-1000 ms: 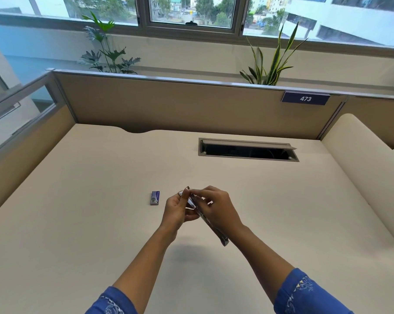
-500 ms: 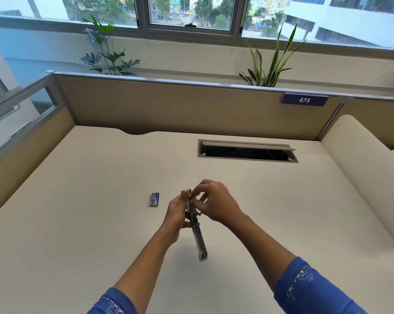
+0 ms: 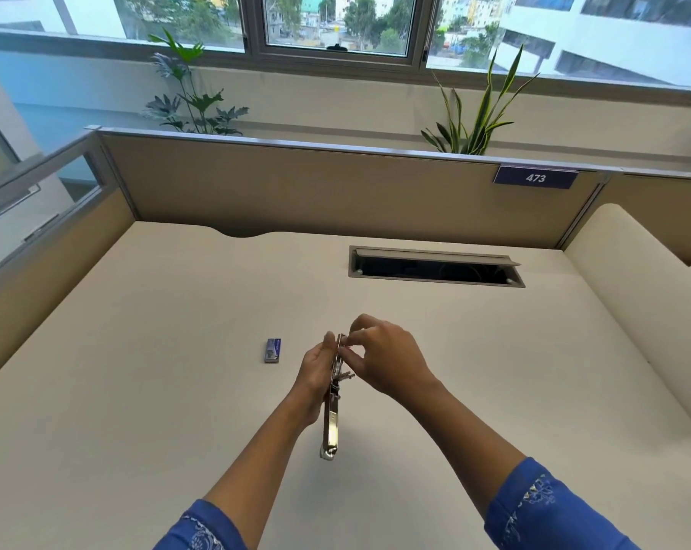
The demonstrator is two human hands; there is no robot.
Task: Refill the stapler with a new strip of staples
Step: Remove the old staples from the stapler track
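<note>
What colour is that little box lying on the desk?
Blue with a paler patch; the little box shows best in the head view.

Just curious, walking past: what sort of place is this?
Most likely an office cubicle: a pale desk fenced by low partition panels, one carrying a number plate reading 473, with a cable hatch sunk in the desktop.

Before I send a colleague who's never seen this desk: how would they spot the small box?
On the cream desk, look nearer than the dark cable slot and to its left. The small blue box lies flat, just left of the left hand, not touching it. Unlike the shiny stapler, it is blue and lies loose.
</note>
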